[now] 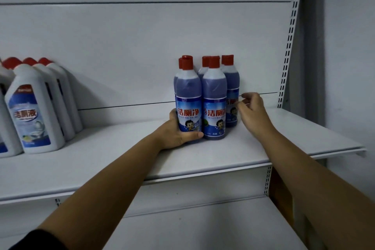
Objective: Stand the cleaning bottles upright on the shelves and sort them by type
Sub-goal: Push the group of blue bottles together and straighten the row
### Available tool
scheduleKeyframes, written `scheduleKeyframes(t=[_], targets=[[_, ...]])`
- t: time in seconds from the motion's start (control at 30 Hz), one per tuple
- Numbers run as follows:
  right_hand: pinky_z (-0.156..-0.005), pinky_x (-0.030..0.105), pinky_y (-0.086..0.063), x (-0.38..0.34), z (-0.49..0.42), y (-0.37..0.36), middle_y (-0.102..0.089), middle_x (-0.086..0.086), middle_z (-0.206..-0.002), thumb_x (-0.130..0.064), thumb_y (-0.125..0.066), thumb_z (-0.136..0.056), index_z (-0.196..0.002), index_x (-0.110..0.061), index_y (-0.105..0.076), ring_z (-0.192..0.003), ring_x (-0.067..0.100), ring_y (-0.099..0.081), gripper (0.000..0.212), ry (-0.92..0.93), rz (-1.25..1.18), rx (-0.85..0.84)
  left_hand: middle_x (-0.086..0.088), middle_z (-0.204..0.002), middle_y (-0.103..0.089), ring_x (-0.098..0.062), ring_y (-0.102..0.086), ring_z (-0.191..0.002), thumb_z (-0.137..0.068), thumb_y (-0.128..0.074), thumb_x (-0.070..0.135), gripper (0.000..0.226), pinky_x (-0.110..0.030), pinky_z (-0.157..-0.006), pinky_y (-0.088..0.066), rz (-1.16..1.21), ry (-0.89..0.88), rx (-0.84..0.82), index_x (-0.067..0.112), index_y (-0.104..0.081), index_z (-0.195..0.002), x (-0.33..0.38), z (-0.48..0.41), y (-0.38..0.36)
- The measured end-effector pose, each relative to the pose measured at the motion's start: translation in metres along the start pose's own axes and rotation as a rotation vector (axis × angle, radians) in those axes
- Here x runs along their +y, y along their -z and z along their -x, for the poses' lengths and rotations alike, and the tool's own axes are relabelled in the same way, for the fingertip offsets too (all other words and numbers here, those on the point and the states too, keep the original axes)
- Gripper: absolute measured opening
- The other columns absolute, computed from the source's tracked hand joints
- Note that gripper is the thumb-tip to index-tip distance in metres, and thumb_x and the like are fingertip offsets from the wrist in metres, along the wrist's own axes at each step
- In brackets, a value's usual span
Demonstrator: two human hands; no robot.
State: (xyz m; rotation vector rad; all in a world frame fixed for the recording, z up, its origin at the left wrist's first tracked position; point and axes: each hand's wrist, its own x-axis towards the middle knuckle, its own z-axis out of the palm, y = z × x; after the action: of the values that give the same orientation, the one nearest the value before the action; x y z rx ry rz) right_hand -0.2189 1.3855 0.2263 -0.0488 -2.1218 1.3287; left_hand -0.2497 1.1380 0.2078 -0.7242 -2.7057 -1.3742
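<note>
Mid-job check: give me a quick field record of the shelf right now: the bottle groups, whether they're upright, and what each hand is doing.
shelf: white metal shelf, carries both groups
blue group: round blue plastic bottles with red caps, clustered centre-right, all upright
white group: angular white plastic bottles with red caps, far left, upright, apart from the blue ones
left hand: grips the base of the front-left blue bottle
right hand: beside the rightmost blue bottle, fingers loosely curled, holding nothing; contact unclear
sorting: types stand separated

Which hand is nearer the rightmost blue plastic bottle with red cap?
Right. The right hand is just right of the rightmost blue bottle; the left hand grips the front-left blue bottle, farther left.
</note>
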Motion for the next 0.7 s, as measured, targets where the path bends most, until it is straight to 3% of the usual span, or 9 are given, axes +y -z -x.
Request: scheduleKeyframes(t=[0.1,0.17,0.27,0.33,0.37,0.47,0.7], targets=[[-0.098,0.038,-0.044,-0.001,-0.006,0.000,-0.038,0.016,-0.148,-0.023,-0.062,-0.091,-0.151,-0.012,-0.022,-0.127,0.032,-0.048,0.073,-0.082,0.143,-0.160,0.008,-0.132,-0.047,-0.010,-0.055,-0.115,-0.073,-0.086,0.038,0.105,-0.026,-0.097,-0.045,-0.004,0.001,0.000,0.018,-0.017,-0.149,0.002,0.000,-0.001],[-0.095,0.036,-0.043,-0.007,-0.010,0.000,-0.045,0.016,-0.144,-0.019,-0.063,-0.091,-0.152,-0.011,-0.018,-0.120,0.031,-0.052,0.076,-0.127,0.134,-0.305,0.009,-0.130,-0.046,-0.011,-0.054,-0.115,-0.074,-0.085,0.036,0.104,-0.025,-0.096,-0.044,0.000,0.006,-0.004,0.018,-0.015,-0.149,0.003,-0.001,-0.002],[-0.080,0.024,-0.044,-0.014,-0.016,0.000,-0.057,0.007,-0.122,-0.007,-0.065,-0.089,-0.140,-0.009,-0.031,-0.096,0.015,-0.055,0.061,-0.119,0.099,-0.443,0.008,-0.133,-0.048,-0.011,-0.055,-0.116,-0.072,-0.086,0.038,0.106,-0.028,-0.100,-0.045,0.004,0.015,-0.016,0.020,-0.016,-0.149,0.003,-0.003,-0.001],[-0.069,0.017,-0.044,-0.014,-0.015,0.002,-0.058,-0.002,-0.104,-0.005,-0.065,-0.090,-0.122,-0.014,-0.038,-0.085,0.005,-0.054,0.044,-0.091,0.075,-0.456,0.006,-0.136,-0.052,-0.011,-0.058,-0.116,-0.065,-0.088,0.047,0.112,-0.032,-0.102,-0.047,0.007,0.019,-0.020,0.021,-0.019,-0.148,0.002,-0.005,-0.001],[-0.071,0.018,-0.044,-0.014,-0.013,0.002,-0.057,-0.005,-0.100,-0.008,-0.065,-0.090,-0.118,-0.018,-0.039,-0.084,0.003,-0.054,0.040,-0.075,0.062,-0.444,0.005,-0.137,-0.053,-0.011,-0.058,-0.116,-0.059,-0.087,0.054,0.117,-0.035,-0.104,-0.048,0.003,0.026,-0.020,0.022,-0.019,-0.148,0.001,-0.005,-0.001],[-0.087,0.029,-0.041,-0.004,-0.010,0.001,-0.054,-0.002,-0.110,-0.023,-0.068,-0.090,-0.135,-0.014,-0.038,-0.097,0.016,-0.056,0.055,-0.038,0.089,-0.378,0.007,-0.136,-0.053,-0.011,-0.059,-0.116,-0.050,-0.083,0.064,0.124,-0.039,-0.105,-0.048,-0.021,0.037,-0.008,0.023,-0.020,-0.148,0.000,-0.006,-0.001],[-0.090,0.031,-0.039,0.000,-0.009,0.001,-0.055,0.003,-0.124,-0.023,-0.064,-0.092,-0.142,-0.013,-0.034,-0.103,0.017,-0.052,0.059,-0.017,0.083,-0.374,0.008,-0.133,-0.055,-0.011,-0.060,-0.116,-0.049,-0.086,0.065,0.124,-0.041,-0.104,-0.050,-0.006,0.047,-0.004,0.024,-0.022,-0.147,-0.002,-0.009,-0.003]])
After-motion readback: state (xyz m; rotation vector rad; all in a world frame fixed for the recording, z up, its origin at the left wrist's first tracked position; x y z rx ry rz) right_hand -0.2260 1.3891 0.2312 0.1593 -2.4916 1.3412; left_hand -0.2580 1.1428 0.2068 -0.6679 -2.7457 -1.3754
